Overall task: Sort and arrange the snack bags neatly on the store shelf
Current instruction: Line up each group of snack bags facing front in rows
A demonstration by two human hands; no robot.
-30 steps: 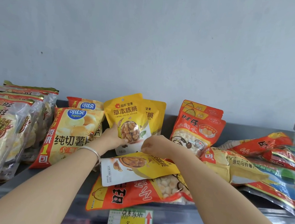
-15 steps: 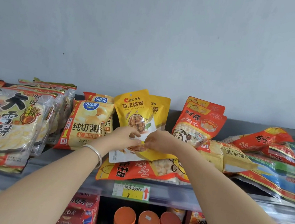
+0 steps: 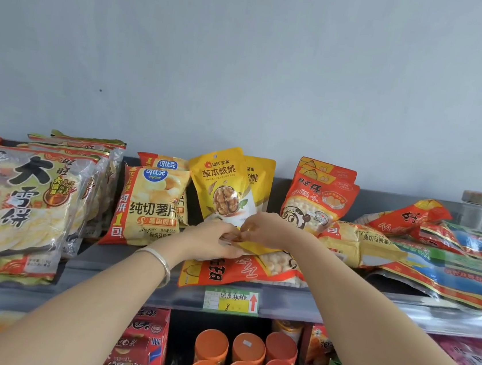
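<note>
- Head view of a grey store shelf (image 3: 104, 263) against a plain wall, with two bare forearms reaching in from below.
- Left grip (image 3: 212, 239) and right grip (image 3: 270, 229) meet at the middle of the shelf. Their fingertips are together, and both pinch the edge of a yellow walnut bag (image 3: 259, 248) that lies flat.
- The walnut bag rests on a red bag (image 3: 238, 272) lying at the shelf's near edge, just above a price tag (image 3: 230, 300).
- Just behind the grips, two more yellow bags (image 3: 221, 186) stand upright, one behind the other.
- Left of these stand chip bags (image 3: 150, 202), and further left is a row of rice cracker bags (image 3: 21, 202).
- Right of the yellow bags stand upright red bags (image 3: 315, 203). Beyond them mixed bags lie in a loose pile (image 3: 450, 260), with a glass jar (image 3: 475, 209) at the far right.
- A silver bangle (image 3: 162, 265) circles the left wrist.
- On the lower shelf stand orange-lidded tubs (image 3: 246, 360).
</note>
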